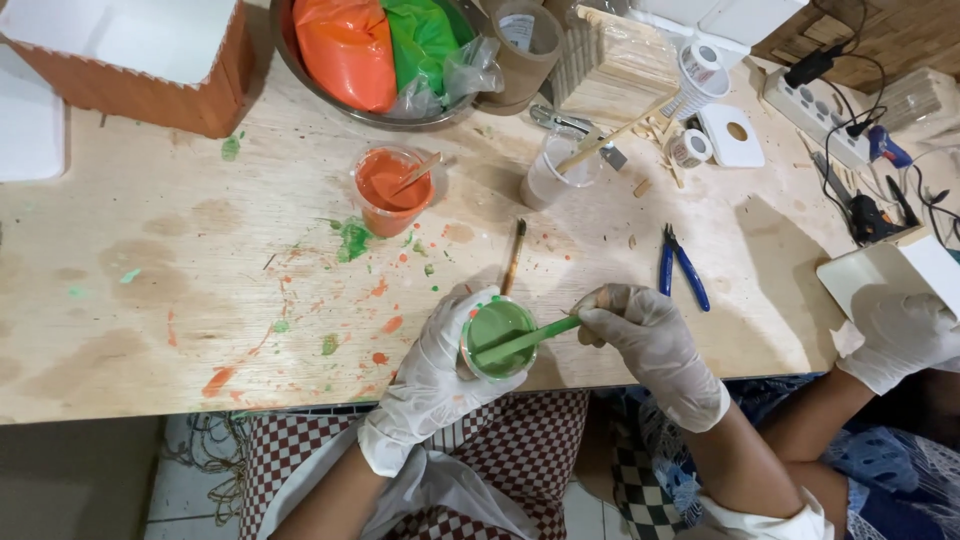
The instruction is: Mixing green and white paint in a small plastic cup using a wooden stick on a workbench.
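A small cup of green paint (pixel 497 338) sits at the near edge of the surface (pixel 150 300), wrapped by the gloved left hand (pixel 440 375). The gloved right hand (pixel 640 330) pinches a green-coated flat stick (pixel 527 340) whose end lies in the cup. Just beyond the cup lies a thin brush (pixel 514 256), and blue-handled pliers (pixel 682 266) lie to its right. Farther in stands an orange paint cup (pixel 391 190) amid orange and green splashes. At the far edge a metal bowl (pixel 290 50) holds one orange and one green plastic bag. Another person's gloved hand (pixel 900 335) holds a white box (pixel 890 272) near the right edge.
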